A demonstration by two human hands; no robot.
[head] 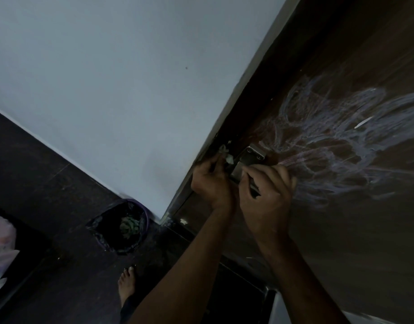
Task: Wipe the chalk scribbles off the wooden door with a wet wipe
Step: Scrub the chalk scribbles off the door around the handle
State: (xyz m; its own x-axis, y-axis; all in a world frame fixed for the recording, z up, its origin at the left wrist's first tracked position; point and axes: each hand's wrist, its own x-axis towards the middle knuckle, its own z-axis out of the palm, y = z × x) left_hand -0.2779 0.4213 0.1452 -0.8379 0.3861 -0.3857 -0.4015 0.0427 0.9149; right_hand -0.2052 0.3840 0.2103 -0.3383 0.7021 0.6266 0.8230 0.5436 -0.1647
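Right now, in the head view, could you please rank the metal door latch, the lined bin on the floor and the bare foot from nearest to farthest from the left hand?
Measured from the left hand:
1. Metal door latch, just right of it on the door edge.
2. Lined bin, lower left, on the floor by the wall corner.
3. Bare foot, farthest, well below on the dark floor.

door face (355,225) right: open | metal latch (252,157), white wall (131,90) crowd left edge
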